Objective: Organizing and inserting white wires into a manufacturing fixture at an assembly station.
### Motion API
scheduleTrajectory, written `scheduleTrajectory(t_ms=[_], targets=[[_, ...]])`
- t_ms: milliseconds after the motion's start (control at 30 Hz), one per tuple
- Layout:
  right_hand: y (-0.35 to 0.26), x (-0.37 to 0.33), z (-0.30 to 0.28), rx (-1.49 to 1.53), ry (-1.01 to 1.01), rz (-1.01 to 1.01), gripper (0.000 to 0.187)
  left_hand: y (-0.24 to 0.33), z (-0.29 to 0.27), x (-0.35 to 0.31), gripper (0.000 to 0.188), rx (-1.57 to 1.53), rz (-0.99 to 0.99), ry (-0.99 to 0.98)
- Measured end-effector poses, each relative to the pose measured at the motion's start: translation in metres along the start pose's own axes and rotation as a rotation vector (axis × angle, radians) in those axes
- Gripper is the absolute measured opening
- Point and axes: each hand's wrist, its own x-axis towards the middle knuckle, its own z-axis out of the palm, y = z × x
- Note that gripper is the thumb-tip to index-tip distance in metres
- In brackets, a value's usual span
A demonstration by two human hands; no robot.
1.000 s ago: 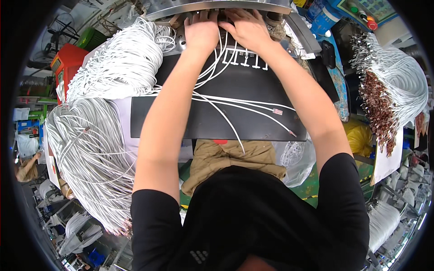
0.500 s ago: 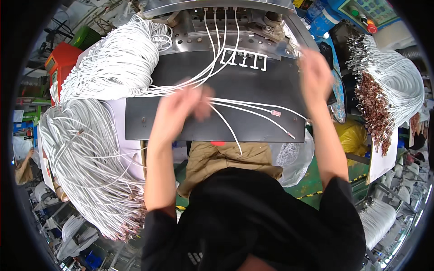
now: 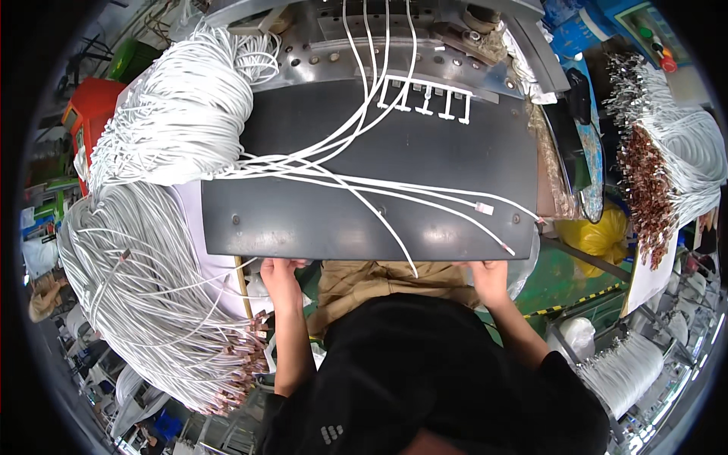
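Note:
My left hand [image 3: 281,281] is at the front edge of the black board [image 3: 326,235], near its left corner, with most of its fingers hidden beneath. Toward the right corner, my right hand [image 3: 489,280] reaches under the same edge, its fingers also out of sight. White cables [image 3: 334,144] run from the metal machine [image 3: 334,57] at the back, bend left, and their loose ends spread over the board to the right. One cable end hangs past the front edge. A white comb-shaped plastic piece [image 3: 428,97] lies at the back of the board.
A large coil of white cable [image 3: 171,114] sits at the left, above a bundle of cables with copper-coloured ends [image 3: 159,288]. More cable bundles [image 3: 686,144] hang at the right. A yellow bag [image 3: 595,239] and a blue container [image 3: 588,30] are also on the right.
Both hands have come down from above the board to its front edge; the left was over the cables, the right at the back right. The cables remain spread on the board.

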Motion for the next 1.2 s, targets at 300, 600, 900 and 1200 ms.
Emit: scheduleTrajectory(t_ms=[300, 600, 900, 1200], targets=[[-0.004, -0.003, 0.002, -0.114, 0.061, -0.067, 0.012, 0.004, 0.016, -0.010, 0.016, -0.070, -0.036, 0.155], [-0.006, 0.003, -0.008, -0.222, -0.072, 0.014, 0.014, 0.008, 0.010, -0.008, 0.018, -0.046, -0.046, 0.173], [-0.043, -0.009, 0.052, -0.179, -0.581, -0.335, 0.029, -0.020, 0.010, -0.012, 0.030, -0.036, 0.085, 0.084], [-0.202, 0.028, 0.006, -0.706, -0.072, -0.822, 0.038, 0.106, 0.123, -0.057, 0.053, 0.918, 1.190, -0.174]])
